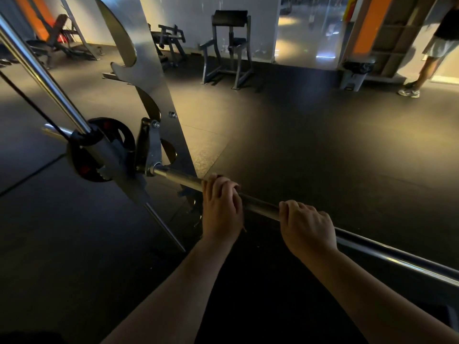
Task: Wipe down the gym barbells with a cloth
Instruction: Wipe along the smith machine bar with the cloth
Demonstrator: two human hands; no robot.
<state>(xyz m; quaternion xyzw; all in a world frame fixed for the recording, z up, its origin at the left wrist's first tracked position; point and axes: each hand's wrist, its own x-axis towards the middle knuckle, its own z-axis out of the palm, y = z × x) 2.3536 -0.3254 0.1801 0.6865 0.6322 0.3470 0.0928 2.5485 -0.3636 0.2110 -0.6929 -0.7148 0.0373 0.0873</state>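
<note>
Black rubber floor [298, 150] spreads under a steel rack upright [154, 70] in a dim gym. A chrome barbell [258, 207] runs from the rack's hook at lower left toward the right edge, with a dark weight plate [82, 167] just beyond the upright. The left hand [221, 207] and right hand [308, 227] both curl over the bar, near each other. The light is too dim to tell whether a cloth lies under either.
</note>
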